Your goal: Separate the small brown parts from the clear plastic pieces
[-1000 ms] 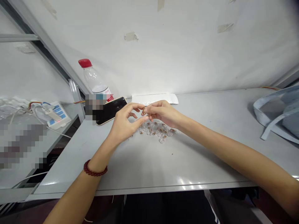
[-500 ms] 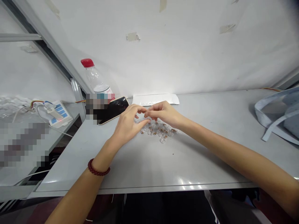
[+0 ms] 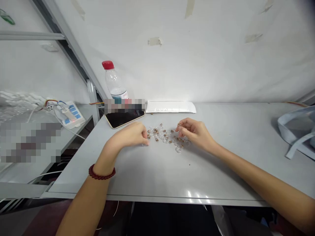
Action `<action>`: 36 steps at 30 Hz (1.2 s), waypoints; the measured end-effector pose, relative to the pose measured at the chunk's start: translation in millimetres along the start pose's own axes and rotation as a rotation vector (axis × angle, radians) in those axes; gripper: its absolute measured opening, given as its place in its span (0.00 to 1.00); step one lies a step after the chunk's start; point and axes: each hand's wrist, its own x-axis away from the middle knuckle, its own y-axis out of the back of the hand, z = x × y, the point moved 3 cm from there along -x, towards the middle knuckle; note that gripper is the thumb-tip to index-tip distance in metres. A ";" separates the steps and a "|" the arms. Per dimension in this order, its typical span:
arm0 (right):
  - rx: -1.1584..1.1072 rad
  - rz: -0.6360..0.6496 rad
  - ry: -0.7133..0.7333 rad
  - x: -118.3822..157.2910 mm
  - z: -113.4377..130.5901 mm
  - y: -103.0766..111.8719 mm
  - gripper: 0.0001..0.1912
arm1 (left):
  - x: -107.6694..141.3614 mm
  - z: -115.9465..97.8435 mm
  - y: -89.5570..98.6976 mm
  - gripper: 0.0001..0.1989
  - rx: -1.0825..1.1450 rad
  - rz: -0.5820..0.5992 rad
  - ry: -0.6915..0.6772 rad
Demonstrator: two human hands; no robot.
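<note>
A loose pile of small clear plastic pieces (image 3: 165, 139) with brown bits lies on the grey table, between my two hands. To the left of it is my left hand (image 3: 134, 134), its fingers curled down close to the tabletop. A small clear piece (image 3: 144, 145) shows at those fingertips, partly hidden. My right hand (image 3: 195, 131) hovers at the pile's right side, fingers bent and pinched. At its fingertips I see a small brown piece (image 3: 179, 124); its exact kind is too small to tell.
Behind the pile, a white flat packet (image 3: 171, 107) rests against the wall. A phone (image 3: 125, 117) and a red-capped bottle (image 3: 114, 82) stand back left. A power strip (image 3: 72, 114) with cables is further left, and a light blue fabric item (image 3: 295, 131) lies at right.
My hands, which met above the pile, are now apart. The left has come down to the pile's left side; the right has drawn off to its right. The camera view has shifted slightly.
</note>
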 end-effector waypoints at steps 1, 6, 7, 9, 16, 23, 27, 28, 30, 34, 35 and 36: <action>-0.042 0.030 -0.025 1.9 1.2 -0.8 0.06 | -0.6 -3.6 -2.9 0.07 -0.014 0.017 -0.008; 0.098 0.192 0.026 12.0 5.6 -5.7 0.10 | -0.6 -15.9 -11.9 0.05 0.004 0.074 -0.061; 0.197 0.198 0.096 14.8 7.0 -6.8 0.10 | 0.4 -16.5 -12.2 0.05 0.003 0.077 -0.060; 0.389 0.184 0.272 20.4 10.3 -10.8 0.11 | 2.7 -16.9 -12.0 0.05 -0.014 0.070 -0.054; 0.724 0.049 0.542 20.7 9.1 -25.5 0.14 | 4.5 -23.9 -16.7 0.05 0.057 0.123 -0.065; 0.271 0.052 0.333 23.8 22.6 -17.8 0.10 | 4.0 -47.0 -17.7 0.05 0.563 -0.052 -0.223; -0.154 0.167 0.068 27.7 26.5 -24.0 0.11 | 1.2 -49.6 -19.2 0.07 0.872 -0.210 -0.248; -0.239 0.169 0.031 27.9 26.9 -24.9 0.11 | 0.4 -49.7 -20.2 0.08 0.919 -0.237 -0.247; -0.333 0.149 -0.025 27.4 26.8 -25.2 0.10 | -0.3 -50.1 -22.2 0.08 0.970 -0.294 -0.237; -0.293 0.093 -0.047 26.5 25.2 -24.1 0.08 | 1.5 -52.3 -23.3 0.06 0.974 -0.378 -0.211; -0.232 0.075 -0.019 26.6 24.6 -23.7 0.07 | 1.9 -51.3 -21.7 0.06 0.974 -0.402 -0.201; -0.145 0.055 0.028 26.8 24.0 -23.4 0.07 | 2.0 -49.0 -18.9 0.06 0.986 -0.430 -0.195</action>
